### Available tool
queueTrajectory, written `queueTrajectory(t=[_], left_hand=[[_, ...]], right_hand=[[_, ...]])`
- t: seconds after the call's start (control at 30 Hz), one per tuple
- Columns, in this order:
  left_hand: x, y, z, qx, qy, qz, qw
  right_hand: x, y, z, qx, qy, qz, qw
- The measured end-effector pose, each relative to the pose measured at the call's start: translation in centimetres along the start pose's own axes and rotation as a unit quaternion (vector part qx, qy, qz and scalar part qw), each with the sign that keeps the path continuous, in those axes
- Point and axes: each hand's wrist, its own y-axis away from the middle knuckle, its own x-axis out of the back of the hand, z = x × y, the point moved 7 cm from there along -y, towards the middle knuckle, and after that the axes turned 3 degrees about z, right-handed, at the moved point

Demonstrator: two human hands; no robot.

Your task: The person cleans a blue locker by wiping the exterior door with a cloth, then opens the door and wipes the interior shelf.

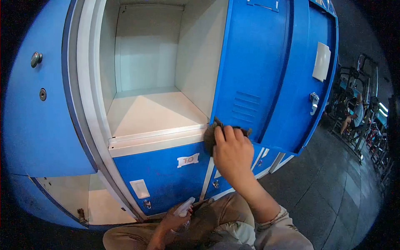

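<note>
My right hand point(234, 156) is closed on a dark cloth point(211, 137). It presses the cloth against the lower hinge-side corner of an open blue locker door point(254, 62), beside the compartment's front edge. That locker compartment point(146, 112) has pale inner walls and nothing inside it. Low in the view, near my lap, my left hand point(170, 220) is wrapped round a spray bottle point(184, 207) with a white head; its lower part is mostly hidden.
Below is a closed blue locker door point(162, 175) with a "10" label and a lock. Another blue door point(39, 91) with a knob stands at left, above a low open compartment point(104, 204). On the right, a person point(357, 112) sits among gym machines beyond the dark floor point(316, 187).
</note>
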Motion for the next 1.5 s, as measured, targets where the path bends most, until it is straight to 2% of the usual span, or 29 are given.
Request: queueTrajectory(t=[0.1,0.13,0.2,0.3,0.37,0.43,0.47,0.53,0.57,0.63,0.77,0.8,0.83,0.87,0.93,1.0,1.1,1.2,1.27,1.4,1.5], left_hand=[[0.3,-0.7,-2.3,-0.056,0.001,-0.010,0.998],[0.3,-0.6,-2.4,-0.044,0.003,-0.009,0.999],[0.3,-0.3,-2.0,-0.021,0.007,-0.006,1.000],[0.2,-0.4,-1.5,-0.079,0.041,-0.010,0.996],[0.8,-1.5,-7.2,0.110,0.109,-0.026,0.988],[0.9,-1.4,-8.8,0.195,0.133,-0.028,0.971],[0.9,-1.4,-8.8,0.186,0.125,-0.024,0.974],[0.9,-1.4,-6.9,0.104,0.082,-0.013,0.991],[0.8,-1.1,-5.3,0.030,0.046,-0.008,0.998],[0.1,-0.1,-1.9,-0.022,0.027,-0.010,0.999],[-0.4,0.4,1.4,0.043,0.040,-0.016,0.998],[-0.3,0.5,1.2,0.055,0.031,-0.009,0.998],[-0.2,0.2,0.6,0.024,-0.003,-0.026,0.999],[0.0,-0.1,-0.9,-0.007,-0.037,-0.041,0.998],[0.1,-0.4,-0.9,-0.058,-0.059,-0.040,0.996],[0.1,-0.3,0.8,-0.098,-0.034,-0.011,0.995],[-0.1,0.1,1.9,0.016,-0.033,-0.018,0.999],[-0.1,0.1,2.3,-0.080,-0.063,-0.003,0.995],[0.2,-0.3,-0.6,-0.110,-0.055,-0.006,0.992],[0.3,-0.4,0.2,-0.104,-0.033,-0.014,0.994],[0.0,-0.4,0.5,-0.056,-0.037,-0.030,0.997]], right_hand=[[-0.2,-0.7,0.1,-0.020,-0.021,-0.045,0.999],[0.0,-0.8,0.2,-0.022,-0.031,-0.060,0.997],[0.5,-0.8,0.4,0.002,-0.045,-0.048,0.998],[0.6,-0.9,0.9,0.016,-0.050,-0.045,0.998],[0.6,-0.8,1.4,0.021,-0.038,-0.045,0.998],[0.8,-0.6,1.7,0.030,-0.018,-0.041,0.999],[0.8,-0.5,2.2,0.024,-0.008,-0.041,0.999],[1.3,0.1,3.4,0.013,0.013,-0.041,0.999],[1.9,0.3,4.0,0.018,-0.024,-0.041,0.999],[2.2,0.5,4.9,0.018,-0.100,-0.033,0.994],[5.3,-1.1,7.6,-0.033,-0.316,0.040,0.947],[7.5,-1.9,8.6,-0.026,-0.305,0.132,0.943],[9.8,-2.9,9.7,-0.018,-0.294,0.222,0.930],[12.3,-3.9,10.1,0.010,-0.209,0.314,0.926],[15.4,-6.7,10.5,0.029,-0.020,0.409,0.912],[15.9,-10.9,11.5,0.033,0.069,0.395,0.915],[13.6,-15.1,13.1,-0.018,0.167,0.368,0.915],[12.6,-17.6,14.2,-0.037,0.216,0.387,0.895],[12.7,-18.5,14.0,-0.052,0.254,0.398,0.880],[14.1,-20.4,13.9,-0.031,0.228,0.399,0.887],[13.8,-20.3,14.5,-0.049,0.173,0.360,0.916]])
